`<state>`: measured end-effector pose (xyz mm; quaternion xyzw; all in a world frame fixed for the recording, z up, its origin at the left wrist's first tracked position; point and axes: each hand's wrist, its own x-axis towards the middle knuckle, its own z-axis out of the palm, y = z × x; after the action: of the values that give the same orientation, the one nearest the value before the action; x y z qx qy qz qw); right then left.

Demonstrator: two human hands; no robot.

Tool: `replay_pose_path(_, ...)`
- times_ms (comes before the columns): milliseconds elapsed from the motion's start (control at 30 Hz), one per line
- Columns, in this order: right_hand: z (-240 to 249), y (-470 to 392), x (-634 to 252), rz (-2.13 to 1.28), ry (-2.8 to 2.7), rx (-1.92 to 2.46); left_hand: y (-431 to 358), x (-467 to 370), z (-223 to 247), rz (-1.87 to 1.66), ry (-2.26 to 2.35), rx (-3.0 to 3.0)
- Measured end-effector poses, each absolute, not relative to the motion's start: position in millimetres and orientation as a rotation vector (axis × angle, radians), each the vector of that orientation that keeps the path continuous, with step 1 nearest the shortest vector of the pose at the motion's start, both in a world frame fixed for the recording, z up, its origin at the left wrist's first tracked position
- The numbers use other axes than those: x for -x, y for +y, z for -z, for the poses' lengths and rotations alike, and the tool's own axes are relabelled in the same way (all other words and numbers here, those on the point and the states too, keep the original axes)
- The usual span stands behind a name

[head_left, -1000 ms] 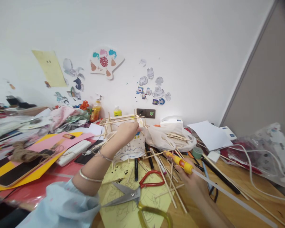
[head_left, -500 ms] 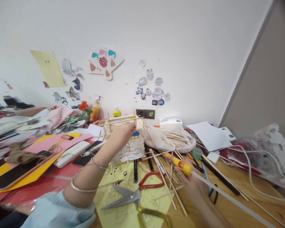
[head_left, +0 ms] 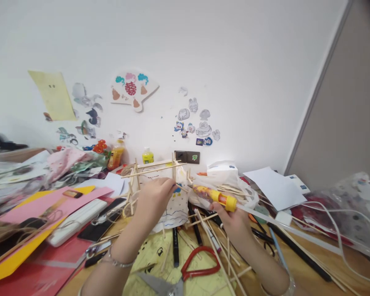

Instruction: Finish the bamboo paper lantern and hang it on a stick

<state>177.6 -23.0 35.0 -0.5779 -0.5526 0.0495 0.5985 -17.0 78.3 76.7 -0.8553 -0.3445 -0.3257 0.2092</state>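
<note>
A frame of thin wooden sticks point(head_left: 154, 168) stands near the wall, with a white drawn-on sheet point(head_left: 174, 211) hanging at its front. My left hand point(head_left: 157, 197) is at the front of this frame, its fingers pinched round a short wooden stick point(head_left: 181, 188). To the right, my right hand point(head_left: 231, 222) is wrapped round a yellow glue gun point(head_left: 216, 197). The gun's nozzle points left toward the short stick, and a long translucent glue stick point(head_left: 280, 224) runs out of its back end.
Scissors with a red handle point(head_left: 200, 273) lie open on yellow paper point(head_left: 154, 255) in front. Loose sticks, markers and a plastic bag point(head_left: 253, 197) of sticks are on the right. Colored paper point(head_left: 27, 205), a phone point(head_left: 100, 222) and a white power strip point(head_left: 77, 224) are on the left.
My right hand has brought the glue gun left and up, closer to the stick frame. My left hand stays at the frame. The view has shifted, so the scissors appear lower.
</note>
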Motion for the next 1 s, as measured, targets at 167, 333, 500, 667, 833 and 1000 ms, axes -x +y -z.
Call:
replay_pose_path(167, -33, -3, -167, -0.096, -1.337, 1.37, 81, 18, -67, 1.04, -0.848, 2.327)
replay_pose_path(333, -25, 7, -163, -0.023, -1.371, 1.447, 82, 19, -65, 1.084, -0.838, 2.334)
replay_pose_path(500, -25, 11, -162, -0.027, -1.386, 1.436, 82, 20, -65, 1.083, -0.816, 2.345)
replay_pose_path(667, -25, 12, -161, 0.039, -1.381, 1.46, 81, 19, -67, 1.109, -0.767, 2.334)
replay_pose_path(833, -23, 14, -159, 0.024, -1.39, 1.445, 82, 18, -68, 1.112, -0.747, 2.316)
replay_pose_path(1000, -20, 16, -160, 0.046, -1.395, 1.453, 84, 18, -68, 1.102, -0.763, 2.326)
